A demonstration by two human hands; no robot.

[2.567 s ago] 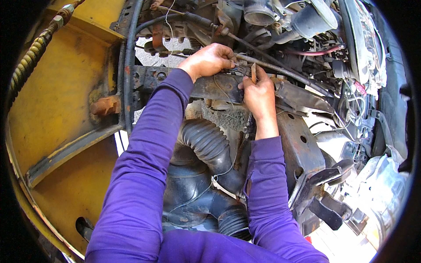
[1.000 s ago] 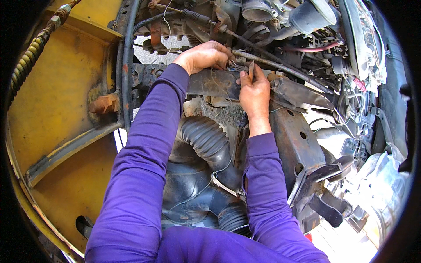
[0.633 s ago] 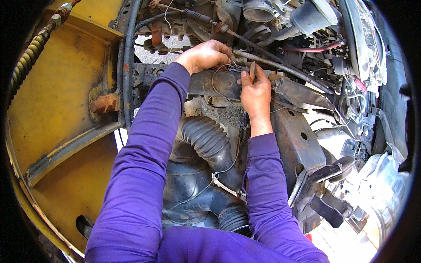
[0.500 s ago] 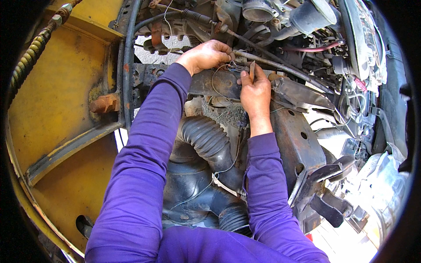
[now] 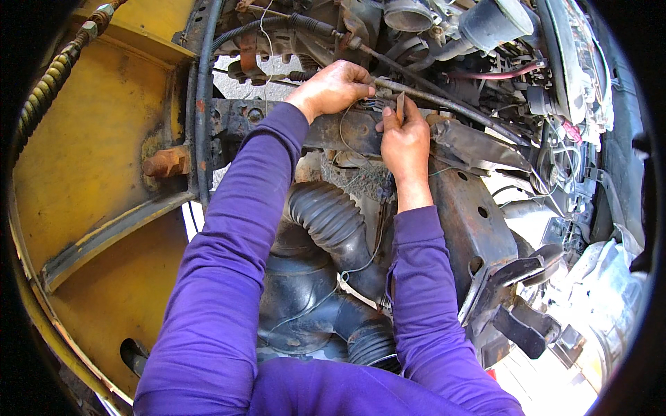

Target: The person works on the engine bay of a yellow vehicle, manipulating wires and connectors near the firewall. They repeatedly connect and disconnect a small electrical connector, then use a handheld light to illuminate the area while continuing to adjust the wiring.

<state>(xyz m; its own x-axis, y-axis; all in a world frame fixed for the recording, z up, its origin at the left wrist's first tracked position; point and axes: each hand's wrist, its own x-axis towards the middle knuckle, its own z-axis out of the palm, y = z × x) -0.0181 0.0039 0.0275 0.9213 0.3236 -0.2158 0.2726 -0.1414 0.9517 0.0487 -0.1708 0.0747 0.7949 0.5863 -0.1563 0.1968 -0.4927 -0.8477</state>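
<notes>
My left hand (image 5: 334, 89) is closed in a pinch at a bunch of thin coloured wires (image 5: 374, 104), above a rusty metal beam (image 5: 347, 132). Just right of it, my right hand (image 5: 406, 149) is closed, thumb against fingers, around a narrow flat brown strip (image 5: 400, 105), perhaps a blade, that points upward. The wires run between the two hands, and their ends are hidden by the fingers. A single thin wire (image 5: 341, 125) loops down from there over the beam.
Below the beam lies a black ribbed hose (image 5: 326, 215) joined to a dark rounded housing (image 5: 298, 277). A yellow metal panel (image 5: 104, 159) with a rusty bolt (image 5: 166, 163) stands at left. A long rod (image 5: 451, 104) crosses behind my hands. Metal brackets (image 5: 520, 319) jut out at lower right.
My left hand has shifted slightly right and its fingers have changed position a little over the wires. The right hand stays almost in place, still holding the strip.
</notes>
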